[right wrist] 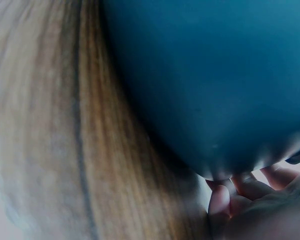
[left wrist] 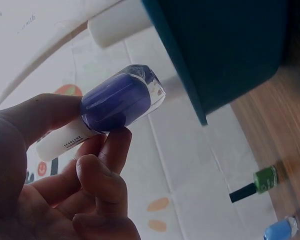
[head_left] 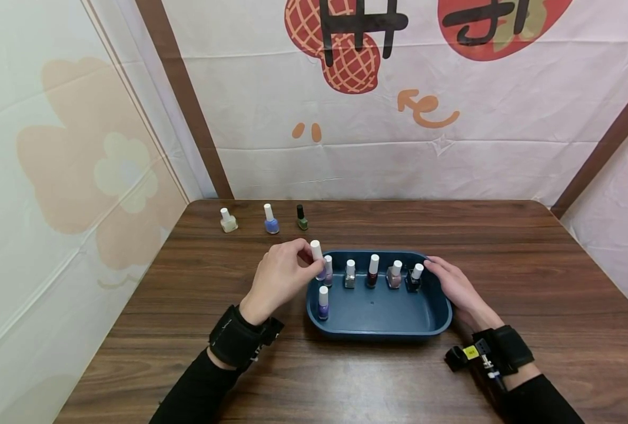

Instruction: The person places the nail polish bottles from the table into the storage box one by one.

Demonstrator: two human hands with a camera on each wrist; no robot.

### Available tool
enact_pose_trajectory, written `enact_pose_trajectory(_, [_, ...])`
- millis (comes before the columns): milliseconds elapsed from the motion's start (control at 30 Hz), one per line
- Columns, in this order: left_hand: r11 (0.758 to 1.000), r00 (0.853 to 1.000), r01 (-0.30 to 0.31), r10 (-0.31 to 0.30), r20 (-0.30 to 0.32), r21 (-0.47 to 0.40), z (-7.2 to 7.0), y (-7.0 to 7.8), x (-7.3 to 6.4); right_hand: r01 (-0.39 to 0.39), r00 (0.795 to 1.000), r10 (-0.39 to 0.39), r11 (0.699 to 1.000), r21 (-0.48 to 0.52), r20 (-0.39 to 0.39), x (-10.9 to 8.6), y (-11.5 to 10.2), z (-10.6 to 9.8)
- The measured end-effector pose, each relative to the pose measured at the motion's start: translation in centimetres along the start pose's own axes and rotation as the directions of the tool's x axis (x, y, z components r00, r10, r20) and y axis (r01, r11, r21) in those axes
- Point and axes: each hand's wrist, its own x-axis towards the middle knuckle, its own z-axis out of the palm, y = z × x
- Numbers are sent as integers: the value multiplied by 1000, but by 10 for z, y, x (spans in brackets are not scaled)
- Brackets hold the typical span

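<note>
My left hand (head_left: 284, 271) pinches a purple nail polish bottle (left wrist: 117, 102) by its neck and white cap, close over the left end of a blue tray (head_left: 372, 335). In the left wrist view the bottle is tilted, its glass base away from the palm. My right hand (head_left: 459, 291) grips the tray's far right corner, fingers (right wrist: 252, 187) curled against the outer wall. Inside the tray, a row of several bottles stands along the back: a lilac one (head_left: 328, 277), a clear one (head_left: 349, 275), a dark red one (head_left: 372, 274), a pinkish one (head_left: 394, 277) and a black one (head_left: 414, 280). Another purple bottle (head_left: 322, 306) stands at the front left.
Behind the tray on the wooden table (head_left: 483, 229) stand a cream bottle (head_left: 229, 222), a blue bottle (head_left: 271, 224) and a green bottle with a black cap (head_left: 302, 221). A printed cloth (head_left: 398, 171) hangs behind the table's back edge, with another at the left.
</note>
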Motion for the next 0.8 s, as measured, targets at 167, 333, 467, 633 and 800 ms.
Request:
enact_pose_trajectory(167, [1000, 1000, -10, 10, 13, 16, 7, 3, -1, 6, 1000, -6, 1000, 7, 1, 0, 1, 0])
enact_pose_trajectory(333, [999, 999, -36, 36, 30, 11, 12, 6, -4, 6, 1000, -6, 1000, 0, -2, 1, 1, 0])
enact_pose_trajectory(467, [998, 998, -57, 57, 27, 6, 16, 8, -6, 0, 1000, 0, 1000, -3, -1, 1, 1, 0])
enact_pose_trajectory(633, [996, 996, -84, 84, 29, 15, 21, 9, -7, -4, 1000, 4, 1000, -5, 4, 0, 0, 0])
enact_pose_trajectory(800, [995, 995, -95, 93, 44, 40, 27, 10, -9, -2, 1000, 2, 1000, 2, 8, 0, 0, -1])
